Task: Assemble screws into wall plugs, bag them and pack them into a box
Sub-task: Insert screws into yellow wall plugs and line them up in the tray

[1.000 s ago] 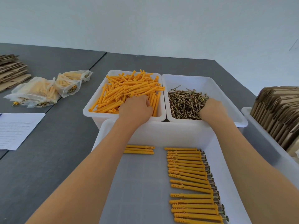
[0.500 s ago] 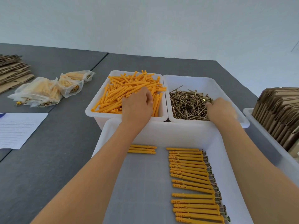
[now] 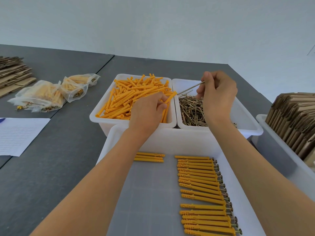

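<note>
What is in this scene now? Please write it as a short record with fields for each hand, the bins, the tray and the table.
left hand: left hand grips an orange wall plug
right hand: right hand pinches one screw above the screw bin
plug bin: plug bin, full of orange plugs
near tray: tray holds a row of assembled plugs and three plugs apart
table left: filled bags, lined paper
</note>
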